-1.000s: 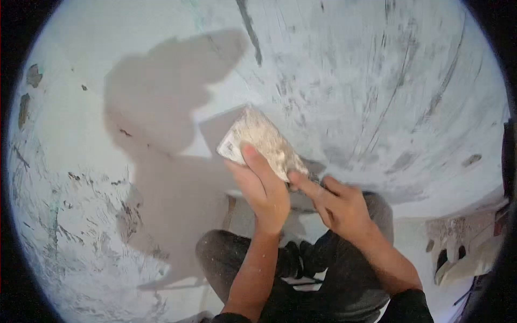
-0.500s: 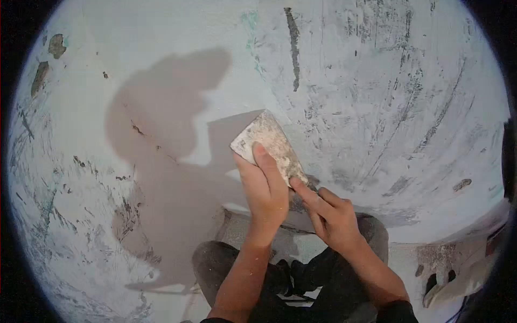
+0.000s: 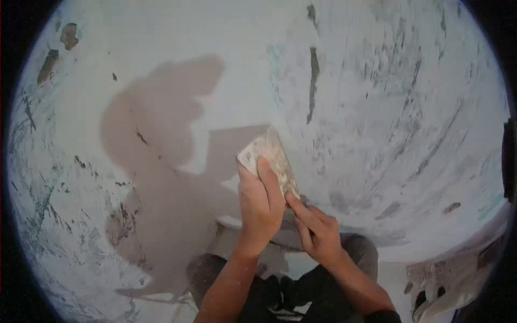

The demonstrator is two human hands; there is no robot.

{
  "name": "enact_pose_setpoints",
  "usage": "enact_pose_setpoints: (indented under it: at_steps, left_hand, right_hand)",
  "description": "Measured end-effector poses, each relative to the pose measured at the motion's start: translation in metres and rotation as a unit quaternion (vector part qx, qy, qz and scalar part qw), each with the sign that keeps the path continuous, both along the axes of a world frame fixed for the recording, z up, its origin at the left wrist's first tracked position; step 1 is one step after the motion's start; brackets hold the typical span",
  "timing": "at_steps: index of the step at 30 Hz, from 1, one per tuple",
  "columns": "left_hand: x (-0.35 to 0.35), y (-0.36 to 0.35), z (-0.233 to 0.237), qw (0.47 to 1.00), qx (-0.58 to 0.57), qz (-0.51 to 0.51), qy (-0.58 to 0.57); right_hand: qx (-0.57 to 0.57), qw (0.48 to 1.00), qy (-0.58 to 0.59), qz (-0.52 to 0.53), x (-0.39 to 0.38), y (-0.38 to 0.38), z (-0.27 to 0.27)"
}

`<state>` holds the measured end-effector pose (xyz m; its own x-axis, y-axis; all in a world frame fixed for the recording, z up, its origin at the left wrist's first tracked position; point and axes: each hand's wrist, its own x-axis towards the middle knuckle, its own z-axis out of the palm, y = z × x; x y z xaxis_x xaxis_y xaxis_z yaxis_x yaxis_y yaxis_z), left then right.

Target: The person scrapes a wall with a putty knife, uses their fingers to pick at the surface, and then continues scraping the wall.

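1. Head view: the left hand [image 3: 259,207] grasps the slab [image 3: 274,151], thumb on its crusted face.
2. The slab sits tilted before the wall [image 3: 371,161], above the knees [image 3: 362,255].
3. The right hand [image 3: 319,234] points its index finger onto the slab's lower end; I cannot tell what its curled fingers grip.
4. The pale wall is scuffed, with a dark streak [image 3: 313,81] and a broad shadow [image 3: 151,124].

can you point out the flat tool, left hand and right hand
Flat tool [image 3: 274,149]: head view, on its pale, crusted face.
Left hand [image 3: 259,204]: head view, middle of the hand, below the thumb.
Right hand [image 3: 320,232]: head view, back of the hand.
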<state>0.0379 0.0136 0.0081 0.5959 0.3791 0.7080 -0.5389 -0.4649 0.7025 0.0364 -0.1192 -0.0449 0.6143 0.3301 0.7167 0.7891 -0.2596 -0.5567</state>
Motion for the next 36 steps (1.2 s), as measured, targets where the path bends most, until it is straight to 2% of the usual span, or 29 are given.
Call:
enact_pose_setpoints:
  at_steps: [2,3,6,8,10,11,14,16,18,20,21,24,26,28,30,33,36]
  left_hand:
    - [-0.003,0.002,0.010,0.992,-0.080,-0.054,0.081]
    - [-0.002,0.000,0.003,0.999,-0.021,-0.002,0.045]
    - [0.003,-0.002,0.003,0.999,0.017,0.015,-0.031]
    - [0.000,0.008,0.005,0.999,0.035,-0.004,0.001]
    - [0.001,0.012,0.012,0.996,-0.020,-0.036,0.076]
    - [-0.001,0.010,0.012,0.997,-0.017,-0.035,0.071]
    - [-0.004,0.009,0.019,0.998,0.036,0.018,0.052]
    - [-0.010,0.015,0.041,0.988,0.027,-0.021,0.150]
    - [-0.001,0.018,0.025,0.991,0.000,-0.043,0.125]
    - [0.015,0.016,0.006,0.987,0.114,0.059,-0.099]
    - [0.003,0.016,0.014,0.998,0.055,-0.004,0.002]
    - [0.002,0.027,0.039,0.996,0.080,-0.004,0.028]
    - [0.002,0.026,0.038,0.998,0.055,-0.005,0.013]
    - [0.006,0.027,0.035,0.996,0.081,-0.001,-0.031]
    - [0.011,0.035,0.041,0.993,0.117,0.005,-0.018]
    - [-0.002,0.034,0.048,0.995,0.086,-0.009,0.057]
    - [0.003,0.035,0.046,0.988,0.147,0.035,-0.003]
  right_hand:
    - [-0.009,1.000,-0.005,0.004,0.003,0.002,-0.003]
    - [-0.006,1.000,0.001,0.000,0.001,0.001,-0.008]
    - [-0.018,0.998,-0.048,-0.023,0.005,0.004,-0.005]
    - [0.010,1.000,-0.016,0.001,0.004,0.010,0.002]
    - [0.008,1.000,-0.015,0.005,0.004,0.014,-0.005]
    - [0.029,0.999,-0.023,-0.005,-0.002,0.013,-0.015]
    - [0.047,0.998,-0.043,-0.011,0.001,0.021,0.010]
    - [0.047,0.998,-0.019,-0.024,-0.010,0.025,0.005]
    - [0.051,0.998,-0.017,-0.040,-0.008,0.031,-0.001]
    - [0.064,0.997,-0.009,-0.050,-0.008,0.035,-0.001]
    - [0.087,0.995,-0.023,-0.046,-0.009,0.038,0.001]
    - [0.115,0.991,-0.052,-0.053,-0.006,0.055,0.004]
    - [0.140,0.988,-0.037,-0.060,-0.010,0.062,0.005]
    - [0.178,0.980,-0.066,-0.059,-0.006,0.068,0.011]
    - [0.190,0.979,-0.062,-0.046,-0.005,0.072,0.010]
    - [0.199,0.978,-0.031,-0.052,-0.011,0.079,0.009]
    - [0.200,0.977,-0.039,-0.058,-0.009,0.082,-0.003]
